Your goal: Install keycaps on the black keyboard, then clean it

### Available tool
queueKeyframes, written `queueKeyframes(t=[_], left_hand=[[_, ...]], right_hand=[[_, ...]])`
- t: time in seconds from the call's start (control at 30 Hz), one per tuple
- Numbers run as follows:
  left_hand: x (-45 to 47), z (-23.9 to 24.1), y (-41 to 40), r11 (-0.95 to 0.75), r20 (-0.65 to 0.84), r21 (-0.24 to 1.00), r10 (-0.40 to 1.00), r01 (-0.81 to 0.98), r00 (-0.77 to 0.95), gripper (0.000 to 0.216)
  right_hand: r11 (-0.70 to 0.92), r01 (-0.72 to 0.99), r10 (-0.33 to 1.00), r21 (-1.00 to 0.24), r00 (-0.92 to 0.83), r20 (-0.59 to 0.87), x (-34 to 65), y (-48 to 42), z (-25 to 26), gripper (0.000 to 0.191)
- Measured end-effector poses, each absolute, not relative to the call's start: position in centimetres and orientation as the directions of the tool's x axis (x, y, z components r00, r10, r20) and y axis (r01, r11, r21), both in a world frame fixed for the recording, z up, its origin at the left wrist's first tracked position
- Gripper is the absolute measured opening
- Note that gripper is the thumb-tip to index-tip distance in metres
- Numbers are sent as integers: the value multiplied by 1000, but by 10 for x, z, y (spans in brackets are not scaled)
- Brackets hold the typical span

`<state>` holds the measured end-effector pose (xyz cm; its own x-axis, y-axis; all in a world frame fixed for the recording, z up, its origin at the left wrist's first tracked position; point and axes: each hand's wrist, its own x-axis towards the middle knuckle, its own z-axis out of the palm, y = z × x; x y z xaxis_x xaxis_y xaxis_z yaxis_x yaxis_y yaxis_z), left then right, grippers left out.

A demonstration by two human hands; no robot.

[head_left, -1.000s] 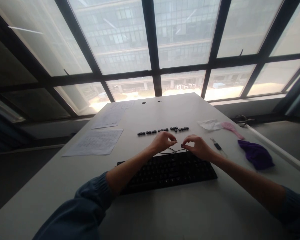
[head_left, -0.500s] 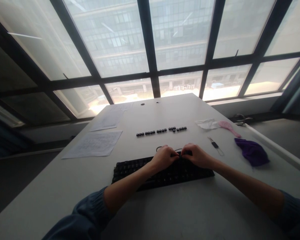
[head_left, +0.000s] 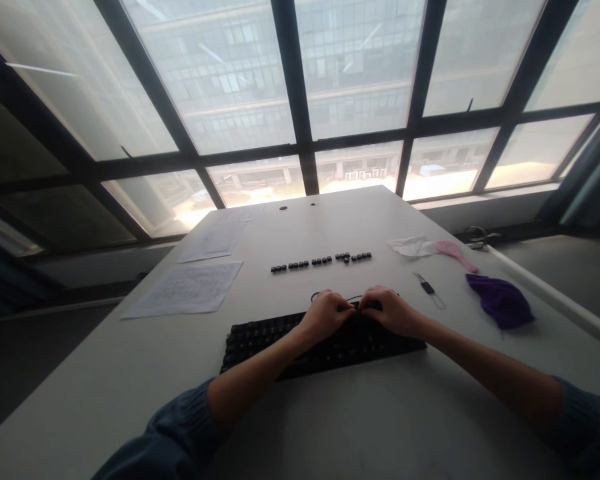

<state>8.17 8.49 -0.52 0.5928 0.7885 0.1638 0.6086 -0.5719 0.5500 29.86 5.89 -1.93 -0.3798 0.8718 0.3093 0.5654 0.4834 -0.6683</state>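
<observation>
A black keyboard (head_left: 265,331) lies on the white table in front of me. Over its back edge, right of the middle, my left hand (head_left: 327,313) has its fingers pinched together. Close beside it, my right hand (head_left: 387,311) is closed in the same way, the fingertips almost meeting. Whatever sits between the fingers is too small and dark to make out. Behind the keyboard, loose black keycaps (head_left: 323,261) stand in a broken row, one of them set slightly forward. A thin black cable shows behind my hands.
At the right lie a keycap puller (head_left: 429,288) with wire loops, a white tissue (head_left: 413,247), a pink brush (head_left: 455,253) and a purple cloth (head_left: 500,302). Printed sheets (head_left: 185,288) lie along the left side of the table (head_left: 300,227). Tall windows rise beyond it.
My hands stay at the same place on the keyboard, the fingers shifting only slightly. The whole view has moved a little.
</observation>
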Motion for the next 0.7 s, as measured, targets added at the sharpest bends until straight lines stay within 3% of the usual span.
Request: queueKeyframes(t=[0.3, 0.57, 0.7], left_hand=[[81, -6, 77, -665, 243, 449, 734, 597, 634, 14], [89, 0, 68, -735, 225, 206, 678, 646, 700, 23], [88, 4, 57, -758, 227, 130, 651, 639, 725, 17]], right_hand=[[487, 568, 871, -663, -376, 317, 297, 59, -21, 14], [509, 562, 859, -652, -382, 341, 297, 57, -21, 15], [575, 522, 816, -630, -414, 402, 297, 57, -26, 15]])
